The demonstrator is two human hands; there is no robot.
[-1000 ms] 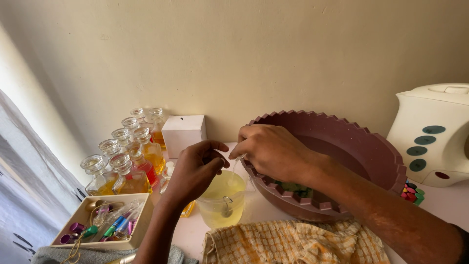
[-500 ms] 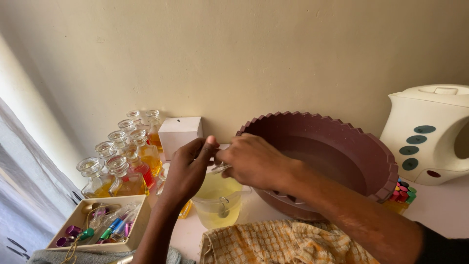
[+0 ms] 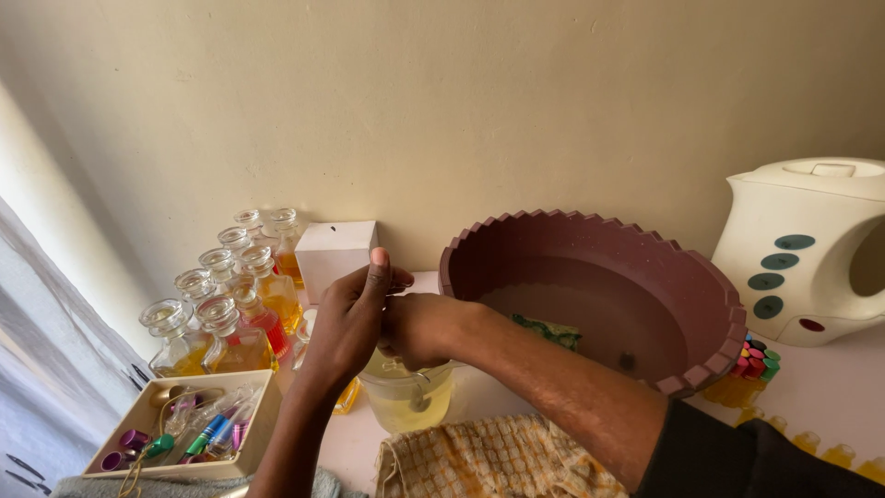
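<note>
Checked yellow-and-white cloth (image 3: 489,456) lies crumpled at the near edge of the white table (image 3: 820,401). To its left sits a shallow cream cardboard box (image 3: 138,424) holding small tubes and caps in purple, blue, green and pink.

Just beyond the cloth stands a clear plastic tub (image 3: 410,397) holding pale yellow liquid, with a small dark object sunk in it. Both hands meet directly above this tub. The left hand (image 3: 350,323) is curled, thumb raised, fingers wrapped toward the right hand (image 3: 419,327), which is closed into a loose fist against it. Whatever they grip between them is hidden, so I cannot tell what they are pinching. The right forearm crosses in front of the basin's near rim.

Behind and left of the hands, a cluster of clear glass bottles (image 3: 230,295) with round stoppers holds amber and yellow liquid, one holding red. A small white box (image 3: 336,254) stands by the wall behind them.

To the right, a wide maroon plastic basin (image 3: 701,314) with a notched rim holds water, with a green scrap (image 3: 548,332) lying in it. Beside its right rim sits a small heap of coloured caps (image 3: 756,360). Farther right stands a white electric kettle (image 3: 811,249) with teal dots.
</note>
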